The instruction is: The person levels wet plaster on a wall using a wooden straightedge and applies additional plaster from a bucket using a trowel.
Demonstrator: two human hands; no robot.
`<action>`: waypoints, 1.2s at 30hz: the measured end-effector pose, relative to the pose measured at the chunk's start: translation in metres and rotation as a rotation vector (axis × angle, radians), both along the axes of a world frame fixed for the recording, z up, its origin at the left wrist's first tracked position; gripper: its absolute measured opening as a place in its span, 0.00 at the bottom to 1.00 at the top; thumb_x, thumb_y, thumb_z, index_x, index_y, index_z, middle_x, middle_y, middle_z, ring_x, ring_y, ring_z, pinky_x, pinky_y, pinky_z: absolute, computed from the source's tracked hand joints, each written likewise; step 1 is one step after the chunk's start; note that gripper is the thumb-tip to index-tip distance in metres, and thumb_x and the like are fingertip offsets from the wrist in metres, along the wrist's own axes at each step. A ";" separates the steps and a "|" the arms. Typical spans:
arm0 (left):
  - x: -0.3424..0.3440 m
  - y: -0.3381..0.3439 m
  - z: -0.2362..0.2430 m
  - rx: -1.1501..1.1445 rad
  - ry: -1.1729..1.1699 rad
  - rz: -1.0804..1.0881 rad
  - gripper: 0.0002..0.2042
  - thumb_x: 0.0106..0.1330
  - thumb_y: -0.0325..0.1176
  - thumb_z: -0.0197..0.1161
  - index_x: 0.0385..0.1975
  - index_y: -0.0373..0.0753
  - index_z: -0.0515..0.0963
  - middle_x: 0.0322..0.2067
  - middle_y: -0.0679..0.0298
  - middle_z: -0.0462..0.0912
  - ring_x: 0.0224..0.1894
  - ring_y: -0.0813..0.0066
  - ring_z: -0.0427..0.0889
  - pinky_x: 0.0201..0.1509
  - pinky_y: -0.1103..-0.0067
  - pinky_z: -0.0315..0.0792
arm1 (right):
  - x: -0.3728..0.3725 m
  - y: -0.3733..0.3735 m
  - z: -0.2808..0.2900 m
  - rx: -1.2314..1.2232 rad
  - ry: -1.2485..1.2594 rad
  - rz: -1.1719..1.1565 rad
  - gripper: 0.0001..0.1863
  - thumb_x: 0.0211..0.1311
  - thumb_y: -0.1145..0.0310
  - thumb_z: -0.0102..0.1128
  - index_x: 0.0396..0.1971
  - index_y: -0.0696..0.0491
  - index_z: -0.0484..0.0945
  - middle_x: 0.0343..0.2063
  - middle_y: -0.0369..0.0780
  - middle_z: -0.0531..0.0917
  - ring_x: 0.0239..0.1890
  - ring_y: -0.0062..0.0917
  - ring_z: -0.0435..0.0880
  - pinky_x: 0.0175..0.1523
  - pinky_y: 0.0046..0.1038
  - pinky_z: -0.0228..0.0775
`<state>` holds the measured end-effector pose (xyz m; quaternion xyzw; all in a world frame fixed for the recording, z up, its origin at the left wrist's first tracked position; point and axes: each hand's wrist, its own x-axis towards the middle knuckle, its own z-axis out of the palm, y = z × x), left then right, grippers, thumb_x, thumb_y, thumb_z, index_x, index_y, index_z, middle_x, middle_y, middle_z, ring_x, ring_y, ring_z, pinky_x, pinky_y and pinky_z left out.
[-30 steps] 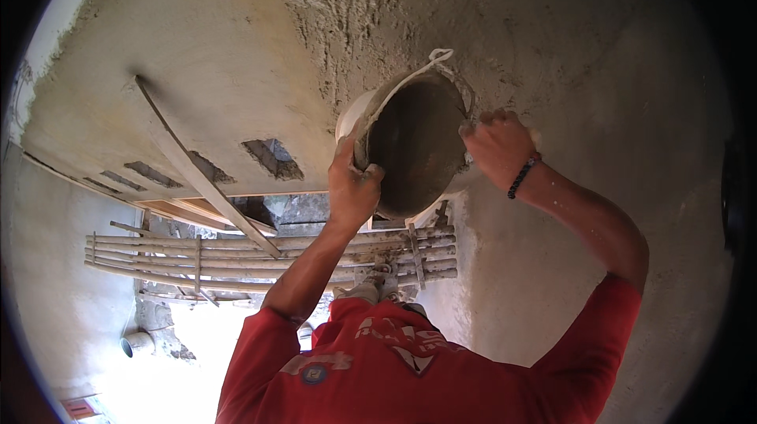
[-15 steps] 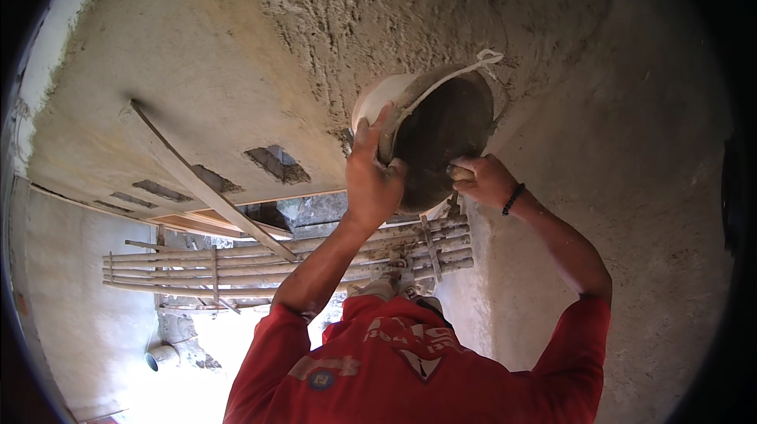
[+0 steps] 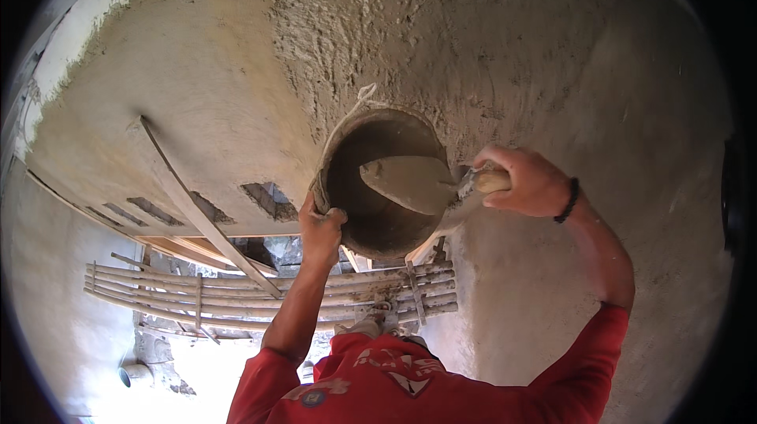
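A round bucket (image 3: 386,244), its inside coated with wet mortar, is held in front of the wall. My left hand (image 3: 321,228) grips its left rim, thumb over the edge. A rope handle (image 3: 341,118) lies along the upper left of the rim. In my right hand (image 3: 530,181) is a mortar-smeared trowel (image 3: 408,181), gripped by its wooden handle. The trowel's pointed blade lies across the bucket's mouth, pointing left. How much mortar is in the bucket is hard to make out in the shadow.
Fresh rough mortar (image 3: 347,22) covers the upper wall, with smoother plaster to the left. A wooden strip (image 3: 201,215) leans below several rectangular holes (image 3: 272,199). Under me is a platform of bamboo poles (image 3: 268,290). A pipe-like cylinder (image 3: 136,375) shows at the lower left.
The bucket has moved left and tipped so its mouth faces me. My right hand has moved right and up, and the trowel blade, hidden inside before, now shows across the mouth.
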<state>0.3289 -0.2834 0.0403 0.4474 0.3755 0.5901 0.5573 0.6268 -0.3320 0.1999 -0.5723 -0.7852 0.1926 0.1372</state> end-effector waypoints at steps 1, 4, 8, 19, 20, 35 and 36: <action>-0.002 -0.003 0.000 -0.029 -0.005 -0.005 0.23 0.48 0.14 0.50 0.49 0.30 0.70 0.41 0.63 0.78 0.42 0.76 0.75 0.49 0.82 0.68 | 0.002 -0.004 0.022 -0.017 -0.027 -0.011 0.22 0.44 0.68 0.67 0.42 0.56 0.74 0.28 0.42 0.81 0.31 0.27 0.81 0.39 0.27 0.72; -0.018 -0.010 0.002 -0.020 0.060 0.052 0.30 0.44 0.16 0.49 0.54 0.31 0.68 0.45 0.61 0.77 0.47 0.73 0.75 0.53 0.79 0.68 | 0.004 -0.004 0.084 -0.151 -0.093 -0.009 0.23 0.42 0.69 0.68 0.42 0.56 0.75 0.27 0.38 0.78 0.30 0.23 0.77 0.39 0.25 0.70; -0.023 -0.019 0.002 -0.037 0.069 0.060 0.32 0.42 0.17 0.49 0.56 0.31 0.67 0.47 0.59 0.77 0.49 0.71 0.75 0.56 0.78 0.67 | 0.029 0.007 0.116 -0.042 0.024 0.099 0.18 0.49 0.64 0.66 0.40 0.55 0.76 0.26 0.37 0.80 0.25 0.19 0.78 0.29 0.27 0.70; -0.001 -0.019 -0.026 -0.048 0.049 0.044 0.23 0.47 0.16 0.49 0.49 0.28 0.70 0.41 0.60 0.79 0.43 0.74 0.76 0.50 0.82 0.68 | 0.076 0.070 0.165 0.590 -0.126 -0.320 0.18 0.60 0.61 0.59 0.47 0.54 0.74 0.28 0.33 0.76 0.24 0.14 0.71 0.29 0.20 0.71; -0.001 -0.020 -0.027 -0.055 0.035 0.038 0.23 0.48 0.16 0.49 0.49 0.28 0.70 0.41 0.60 0.79 0.43 0.74 0.76 0.50 0.81 0.68 | 0.071 0.056 0.154 0.570 -0.127 -0.331 0.17 0.61 0.63 0.58 0.47 0.54 0.74 0.28 0.33 0.75 0.24 0.13 0.71 0.29 0.20 0.70; 0.038 -0.028 -0.065 0.022 0.158 0.025 0.22 0.47 0.16 0.51 0.47 0.30 0.71 0.40 0.62 0.79 0.41 0.74 0.76 0.47 0.81 0.69 | 0.029 -0.034 -0.072 -0.700 0.288 -0.283 0.20 0.55 0.74 0.54 0.50 0.60 0.71 0.29 0.39 0.76 0.25 0.17 0.76 0.30 0.23 0.72; 0.039 -0.028 -0.064 0.007 0.117 0.020 0.22 0.47 0.16 0.51 0.47 0.30 0.71 0.40 0.62 0.79 0.41 0.74 0.76 0.47 0.81 0.69 | 0.025 -0.034 -0.076 -0.690 0.244 -0.272 0.21 0.55 0.74 0.53 0.50 0.59 0.71 0.29 0.40 0.76 0.26 0.19 0.77 0.31 0.24 0.72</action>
